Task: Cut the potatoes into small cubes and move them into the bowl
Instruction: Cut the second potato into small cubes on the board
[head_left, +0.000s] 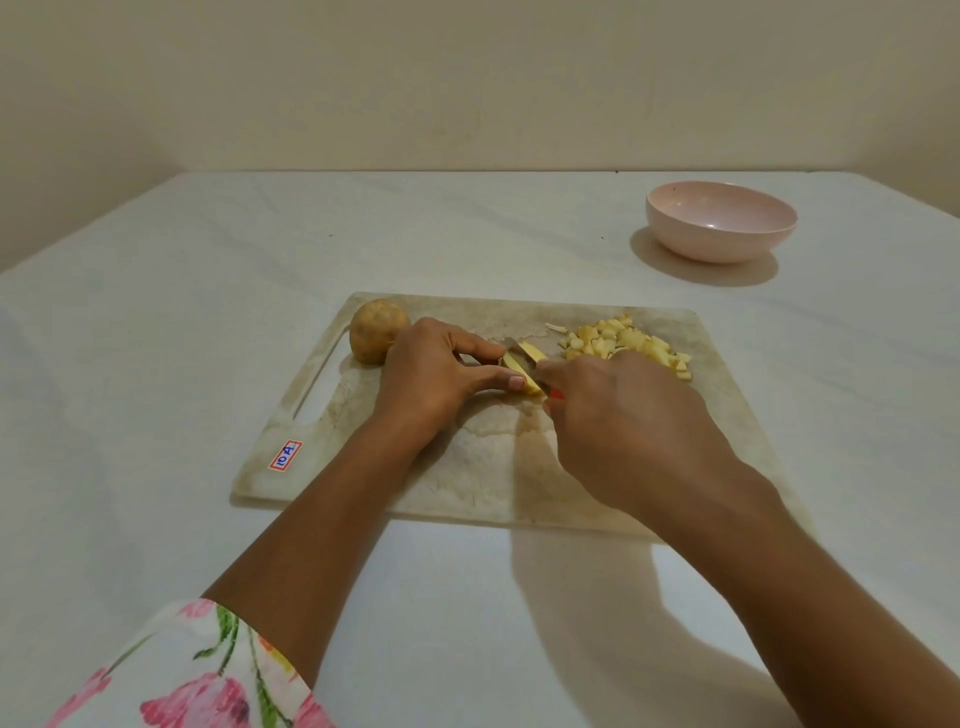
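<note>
1. The left hand (436, 371) pressed a sliced potato piece (522, 366) down near the middle of the cutting board (467, 467); its thumb and curled fingers pinched the piece's sides.
2. The right hand (623, 421) was wrapped round a knife (555, 393); only a bit of red handle and the blade tip showed; the blade lay among the slices.
3. A whole unpeeled potato (375, 332) sat at the board's far left corner, just behind the left hand; a pile of small cubes (623, 340) lay at the far right, just beyond the right hand.
4. The pink bowl (717, 247) stood on the white table (208, 260), beyond the board to the right and well apart from it.
5. A sticker (285, 455) sat on the board's near left corner; a floral sleeve (208, 675) covered the upper left arm.
</note>
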